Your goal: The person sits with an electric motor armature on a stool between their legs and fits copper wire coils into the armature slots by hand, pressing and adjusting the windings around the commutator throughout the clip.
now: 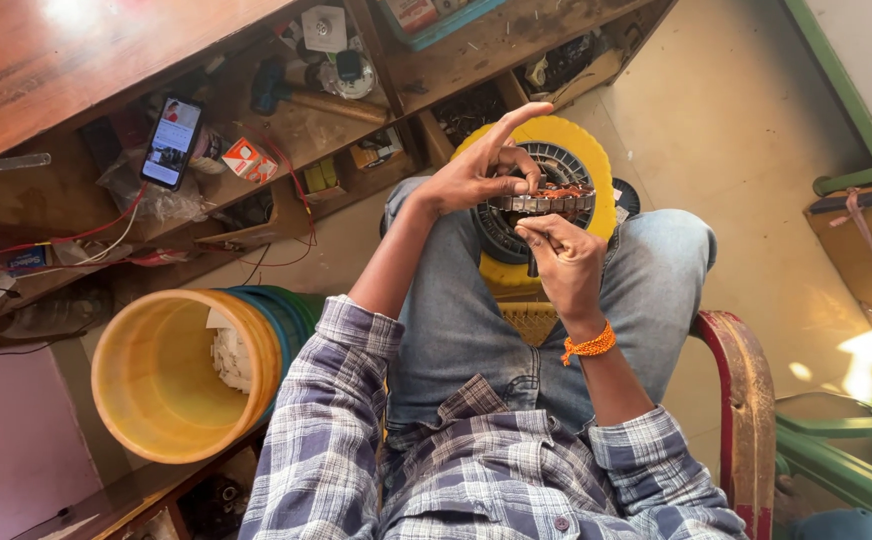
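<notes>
At far left, a phone (171,141) leans on a cluttered shelf (296,130) above a yellow bucket (156,375). Centre: the left hand (476,172), fingers pinched together on the rim with the index raised, steadies a fan stator (541,200) over the knees; the right hand (564,258), fingers clamped on a thin dark tool (533,262), works its copper winding. A slip could nick the wire, or tip the stator floorward.
</notes>
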The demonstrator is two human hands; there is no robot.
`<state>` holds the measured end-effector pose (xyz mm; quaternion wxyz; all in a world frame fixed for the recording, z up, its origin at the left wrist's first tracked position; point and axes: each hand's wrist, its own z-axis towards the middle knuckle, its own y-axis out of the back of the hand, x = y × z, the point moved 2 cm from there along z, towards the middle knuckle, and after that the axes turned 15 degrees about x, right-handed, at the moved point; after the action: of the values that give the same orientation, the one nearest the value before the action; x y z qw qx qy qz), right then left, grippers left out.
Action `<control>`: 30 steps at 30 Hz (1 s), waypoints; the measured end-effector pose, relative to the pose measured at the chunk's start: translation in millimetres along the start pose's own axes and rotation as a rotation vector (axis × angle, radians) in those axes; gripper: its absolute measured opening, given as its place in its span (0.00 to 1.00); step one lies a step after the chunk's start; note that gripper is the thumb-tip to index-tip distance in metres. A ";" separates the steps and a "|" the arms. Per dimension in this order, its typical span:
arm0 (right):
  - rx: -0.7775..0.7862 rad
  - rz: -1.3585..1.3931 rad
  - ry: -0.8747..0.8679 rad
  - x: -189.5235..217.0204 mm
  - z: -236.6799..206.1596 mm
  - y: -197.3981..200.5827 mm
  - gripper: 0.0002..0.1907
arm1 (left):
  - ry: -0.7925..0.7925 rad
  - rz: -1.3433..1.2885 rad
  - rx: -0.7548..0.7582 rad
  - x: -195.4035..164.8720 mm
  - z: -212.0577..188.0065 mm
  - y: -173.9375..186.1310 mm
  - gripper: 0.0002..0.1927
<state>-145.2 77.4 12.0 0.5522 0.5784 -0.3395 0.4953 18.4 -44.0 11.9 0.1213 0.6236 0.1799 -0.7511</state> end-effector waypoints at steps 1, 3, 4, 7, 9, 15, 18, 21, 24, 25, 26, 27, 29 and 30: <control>-0.005 0.007 -0.016 -2.3 -0.5 -0.2 0.04 | -0.005 0.008 0.007 -0.2 0.6 1.0 0.46; -0.021 -0.026 -0.013 -6.4 -4.1 0.0 0.03 | -0.015 -0.007 0.067 -0.2 1.5 2.8 0.40; -0.029 -0.042 -0.010 -8.9 -6.2 -0.2 0.03 | -0.021 -0.014 0.097 -0.5 2.2 3.3 0.37; -0.015 -0.102 -0.074 -20.6 -14.8 -0.9 0.03 | -0.028 0.012 0.106 0.7 4.0 3.7 0.27; -0.033 -0.107 -0.095 -29.9 -19.4 1.2 0.03 | 0.027 -0.042 0.087 1.2 2.6 3.9 0.26; -0.192 0.005 -0.135 -45.5 -27.8 41.0 0.00 | 0.059 0.474 -0.124 -14.1 -2.9 -21.4 0.30; -0.222 -0.011 -0.085 -35.4 -26.6 55.0 0.03 | 0.013 0.747 -0.238 -18.2 0.2 -41.0 0.30; -0.198 -0.101 -0.013 -15.7 -16.2 64.3 0.03 | 0.037 0.875 -0.335 -16.9 -2.1 -48.3 0.26; -0.141 -0.183 0.052 5.6 -1.8 67.5 0.04 | 0.013 0.955 -0.383 -12.5 -5.0 -50.9 0.20; -0.116 -0.205 0.076 11.6 3.9 66.6 0.04 | -0.002 0.984 -0.394 -11.1 -6.0 -51.4 0.18; -0.088 -0.222 0.107 17.3 10.4 64.6 0.04 | -0.017 0.997 -0.402 -10.0 -7.3 -51.3 0.18; -0.059 -0.238 0.139 21.4 16.9 63.6 0.04 | -0.031 1.011 -0.411 -8.8 -7.1 -51.4 0.18; -0.013 -0.259 0.180 26.1 30.8 61.2 0.04 | -0.045 1.022 -0.426 -8.0 -8.9 -51.7 0.17; 0.003 -0.264 0.188 27.5 37.5 60.0 0.04 | -0.047 1.019 -0.431 -8.1 -9.5 -52.2 0.17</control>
<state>-186.5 35.5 60.0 0.6410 0.5698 -0.2067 0.4708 7.2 7.0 24.5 0.5981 0.5759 0.0022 -0.5573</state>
